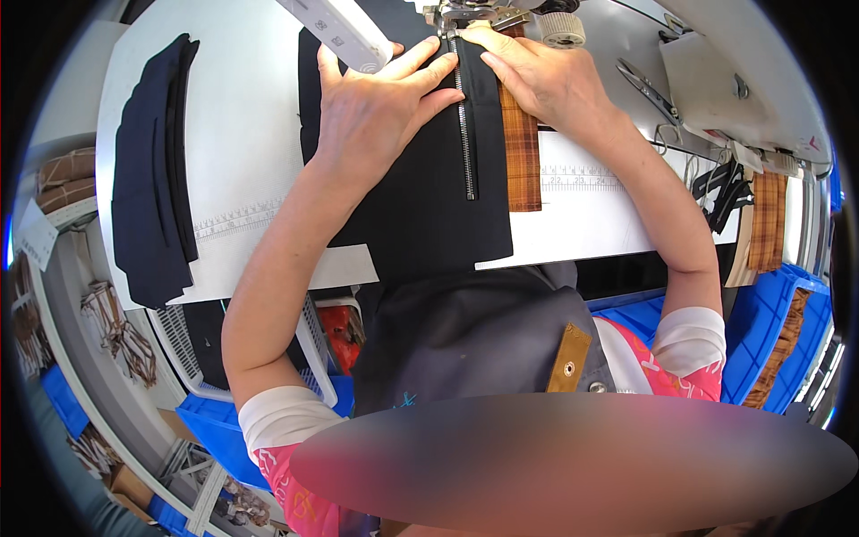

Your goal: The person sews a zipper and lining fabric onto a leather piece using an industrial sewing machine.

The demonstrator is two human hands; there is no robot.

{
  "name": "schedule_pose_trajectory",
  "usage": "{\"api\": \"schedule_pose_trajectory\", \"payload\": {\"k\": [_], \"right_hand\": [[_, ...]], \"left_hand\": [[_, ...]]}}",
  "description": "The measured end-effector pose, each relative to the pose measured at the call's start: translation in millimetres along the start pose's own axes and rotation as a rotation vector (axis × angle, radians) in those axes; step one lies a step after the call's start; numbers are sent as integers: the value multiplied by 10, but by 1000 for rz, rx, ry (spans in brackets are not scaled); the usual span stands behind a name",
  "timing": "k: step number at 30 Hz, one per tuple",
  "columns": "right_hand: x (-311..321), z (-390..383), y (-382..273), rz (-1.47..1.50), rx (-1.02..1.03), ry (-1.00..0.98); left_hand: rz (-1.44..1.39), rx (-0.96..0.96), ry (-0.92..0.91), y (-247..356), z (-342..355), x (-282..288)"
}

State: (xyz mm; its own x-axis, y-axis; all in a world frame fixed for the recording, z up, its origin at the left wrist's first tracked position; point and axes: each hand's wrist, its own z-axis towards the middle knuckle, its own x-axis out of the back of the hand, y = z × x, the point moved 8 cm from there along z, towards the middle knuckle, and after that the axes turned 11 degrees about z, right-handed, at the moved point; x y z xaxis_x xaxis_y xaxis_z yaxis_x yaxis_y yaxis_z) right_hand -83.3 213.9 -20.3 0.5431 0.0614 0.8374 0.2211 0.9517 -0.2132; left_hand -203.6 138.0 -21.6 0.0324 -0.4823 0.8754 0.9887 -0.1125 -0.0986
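A black fabric piece (403, 215) lies on the white table under the sewing machine's presser foot (455, 16). A zipper (468, 152) with silver metal teeth runs down it, its upper end by the foot. My left hand (376, 112) is flat on the fabric with spread fingers, fingertips beside the zipper. From the right, my right hand (550, 80) reaches across with index finger and thumb stretched out, pressing the fabric right of the zipper close to the foot. Its other fingers are mostly hidden. An orange-brown plaid strip (523, 166) shows beneath the black fabric's right edge.
Several dark fabric pieces (152, 179) are stacked at the table's left. Scissors (646, 88) rest on the machine bed at right. A white device arm (335, 31) juts over my left hand. Zippers (720, 192) hang at the right edge, above a blue crate (774, 331).
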Motion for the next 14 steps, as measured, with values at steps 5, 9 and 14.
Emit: {"api": "schedule_pose_trajectory", "payload": {"k": [5, 9, 14], "right_hand": [[51, 10, 30, 48, -62, -71], [398, -158, -392, 65, -46, -246], [413, -716, -1103, 191, 139, -348]], "left_hand": [[-36, 11, -41, -8, 7, -51], [-57, -76, -251, 91, -231, -79], [-484, -153, -563, 508, -887, 325]]}}
